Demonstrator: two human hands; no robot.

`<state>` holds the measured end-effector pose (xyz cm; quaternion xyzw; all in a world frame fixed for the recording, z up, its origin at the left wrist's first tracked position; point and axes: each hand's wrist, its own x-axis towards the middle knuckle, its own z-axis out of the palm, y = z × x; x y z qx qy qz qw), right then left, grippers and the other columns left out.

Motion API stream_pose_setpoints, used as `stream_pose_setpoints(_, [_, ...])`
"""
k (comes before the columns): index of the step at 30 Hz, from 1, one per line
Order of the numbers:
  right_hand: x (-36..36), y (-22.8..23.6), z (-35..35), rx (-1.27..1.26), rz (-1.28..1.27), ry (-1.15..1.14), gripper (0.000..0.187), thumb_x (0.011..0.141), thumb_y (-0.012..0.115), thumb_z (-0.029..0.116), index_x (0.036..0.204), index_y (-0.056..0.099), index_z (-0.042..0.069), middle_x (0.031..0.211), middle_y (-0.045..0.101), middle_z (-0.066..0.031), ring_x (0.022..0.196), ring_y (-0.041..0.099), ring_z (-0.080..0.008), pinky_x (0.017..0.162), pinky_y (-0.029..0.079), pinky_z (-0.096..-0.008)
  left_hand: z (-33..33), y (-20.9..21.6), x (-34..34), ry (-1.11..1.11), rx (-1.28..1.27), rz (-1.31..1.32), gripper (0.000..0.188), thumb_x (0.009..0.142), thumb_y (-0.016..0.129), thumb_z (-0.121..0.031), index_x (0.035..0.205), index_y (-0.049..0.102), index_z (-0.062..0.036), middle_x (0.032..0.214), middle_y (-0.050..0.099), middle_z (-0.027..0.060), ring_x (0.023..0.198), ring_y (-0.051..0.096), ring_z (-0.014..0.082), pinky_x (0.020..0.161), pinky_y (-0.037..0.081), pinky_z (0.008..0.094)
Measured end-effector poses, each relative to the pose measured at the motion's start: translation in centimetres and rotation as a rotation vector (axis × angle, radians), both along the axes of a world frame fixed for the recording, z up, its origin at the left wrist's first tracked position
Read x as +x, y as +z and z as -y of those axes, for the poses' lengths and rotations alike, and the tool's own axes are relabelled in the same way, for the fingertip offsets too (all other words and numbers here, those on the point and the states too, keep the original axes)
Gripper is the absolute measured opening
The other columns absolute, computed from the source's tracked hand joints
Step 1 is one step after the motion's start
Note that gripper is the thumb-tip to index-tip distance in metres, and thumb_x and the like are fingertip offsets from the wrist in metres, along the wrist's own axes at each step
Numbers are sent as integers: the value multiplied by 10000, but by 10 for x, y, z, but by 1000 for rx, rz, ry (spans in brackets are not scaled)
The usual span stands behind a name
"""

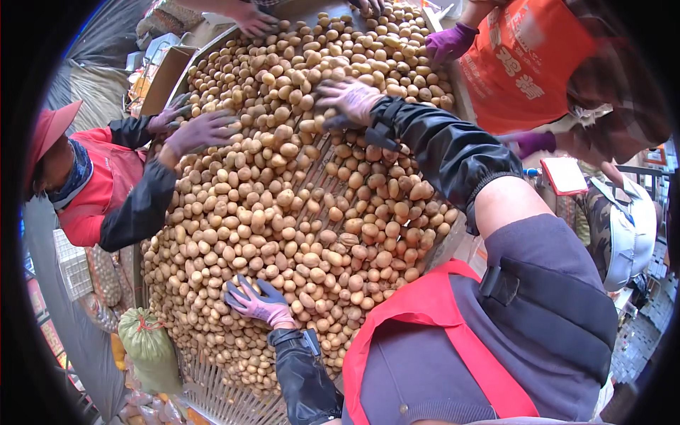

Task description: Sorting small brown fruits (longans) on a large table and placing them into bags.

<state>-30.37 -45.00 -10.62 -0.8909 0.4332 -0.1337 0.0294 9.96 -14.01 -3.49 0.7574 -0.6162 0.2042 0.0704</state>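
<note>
A broad heap of potatoes (276, 205) covers a slatted sorting table (322, 166). My left hand (261, 303), in a pink and grey-blue glove, lies on the near part of the heap with its fingers spread over small potatoes. Farther off, my right hand (348, 103) reaches across the far middle of the pile. Its gloved fingers are apart and slightly blurred, touching or just above the potatoes. Neither hand grips a potato that I can see. Black sleeve covers (446, 145) wrap both my forearms. Between my hands, bare slats show through a gap in the heap.
At the left, a co-worker's gloved hands (202, 132) reach over the potatoes. Other people's hands (256, 20) are at the far edge, and a purple glove (451, 42) rests at the far right. A tied green sack (150, 350) stands beside the slatted chute (230, 397) at the near left.
</note>
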Motion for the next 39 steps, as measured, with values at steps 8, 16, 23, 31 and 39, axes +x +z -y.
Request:
stream_pose_setpoints(8, [-52,17,-98,-118,127,-470,632,851,656,202,1437,436,111,1458,461,-173,1372,395,-358,1144,282,-496,-3,-3,4,31,14,43,413,968,569,-276,1324,595,-68,1489,430,161,1367,359,410,1117,313,576])
stream_pose_setpoints(16, [-57,19,-218,366,41,-67,524,896,641,405,1391,517,281,1432,473,-166,1384,404,-332,1132,237,-628,-1,-2,7,-26,-13,46,435,917,620,-286,1301,608,-81,1462,444,169,1329,386,444,1069,361,584])
stream_pose_setpoints(23, [-45,24,-135,198,-80,-459,624,824,724,199,1402,500,275,1428,476,-106,1356,420,-303,1109,290,-601,-6,-11,2,107,22,66,463,956,544,-358,1383,574,-181,1523,405,84,1360,362,402,1100,326,542])
stream_pose_setpoints(31, [97,12,-243,260,-181,429,373,861,640,261,1229,617,208,1168,608,-3,1227,513,-206,1164,218,-590,-30,2,-30,306,309,-12,533,959,522,-429,1468,473,-277,1603,307,34,1459,226,408,1118,172,681])
stream_pose_setpoints(39, [71,86,-242,393,124,294,468,654,753,151,1107,632,162,1060,572,-121,1116,545,-321,951,417,-464,-117,54,-118,127,-54,-2001,405,1028,499,-230,1394,519,-57,1374,556,183,1243,567,320,1005,482,451])
